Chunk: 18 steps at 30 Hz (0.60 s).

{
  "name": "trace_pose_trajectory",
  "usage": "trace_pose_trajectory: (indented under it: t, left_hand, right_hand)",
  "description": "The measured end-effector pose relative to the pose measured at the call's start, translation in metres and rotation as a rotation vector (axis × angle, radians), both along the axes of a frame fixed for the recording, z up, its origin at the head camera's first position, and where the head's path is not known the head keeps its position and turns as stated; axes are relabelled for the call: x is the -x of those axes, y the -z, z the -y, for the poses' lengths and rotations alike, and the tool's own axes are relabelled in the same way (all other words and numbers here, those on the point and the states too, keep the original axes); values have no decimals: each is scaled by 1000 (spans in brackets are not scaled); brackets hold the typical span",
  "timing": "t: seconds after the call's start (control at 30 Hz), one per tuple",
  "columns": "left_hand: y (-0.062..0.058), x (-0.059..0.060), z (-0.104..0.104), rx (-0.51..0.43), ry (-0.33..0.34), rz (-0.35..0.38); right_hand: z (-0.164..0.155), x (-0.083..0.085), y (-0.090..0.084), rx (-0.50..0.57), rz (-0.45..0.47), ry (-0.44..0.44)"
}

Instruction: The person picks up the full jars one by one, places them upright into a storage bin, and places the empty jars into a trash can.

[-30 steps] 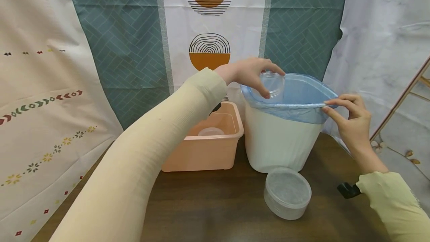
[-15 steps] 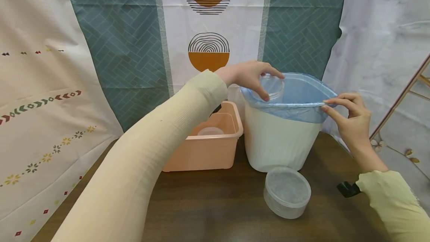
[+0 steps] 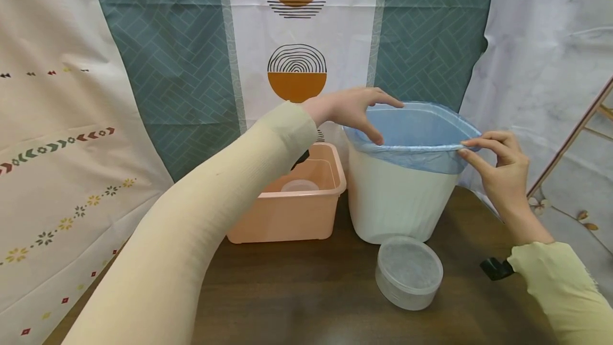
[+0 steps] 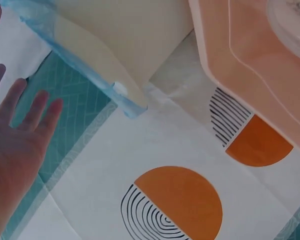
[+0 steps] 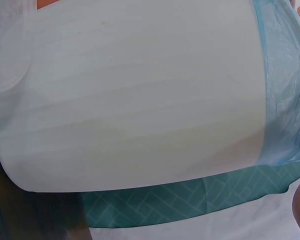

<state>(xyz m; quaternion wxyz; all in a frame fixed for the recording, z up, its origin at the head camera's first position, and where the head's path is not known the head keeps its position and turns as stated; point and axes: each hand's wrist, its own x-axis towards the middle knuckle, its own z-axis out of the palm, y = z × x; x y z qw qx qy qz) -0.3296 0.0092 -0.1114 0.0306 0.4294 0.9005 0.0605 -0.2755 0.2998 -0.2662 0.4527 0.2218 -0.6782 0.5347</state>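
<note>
Clear lid gone from left hand (image 3: pixel 351 111); bin held by both hands.

White plastic bin with blue liner bag (image 3: pixel 407 174) stands at the back of the dark wood surface (image 3: pixel 297 292). Half a second ago the left hand pinched a clear round lid over the bin mouth; now its fingers are spread, holding nothing, so the lid has likely dropped inside. Right hand (image 3: pixel 498 174) pinches the liner at the rim. Peach plastic tub (image 3: pixel 297 212) just left of the bin, a clear lid inside. Round frosted plastic container (image 3: pixel 408 273) in front. Patterned cloth backdrop (image 3: pixel 297 41) behind.
</note>
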Motion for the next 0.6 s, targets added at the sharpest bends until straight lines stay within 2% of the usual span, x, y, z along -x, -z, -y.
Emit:
trace_pose_trajectory:
  t: [0.2,0.3,0.43,0.6]
  left_hand:
    - [10,-4,7,-24,63,-46]
    - [16,-7,10,-55,82,-39]
    - [22,-14,13,-145,123,-1]
    - [31,-27,16,-296,216,17]
  right_hand:
    - [0,-1,0,5,4,-14]
    - [1,-1,1,10,1,-23]
    - [0,0,0,18,-16,-31]
    - [1,1,0,32,-18,-50]
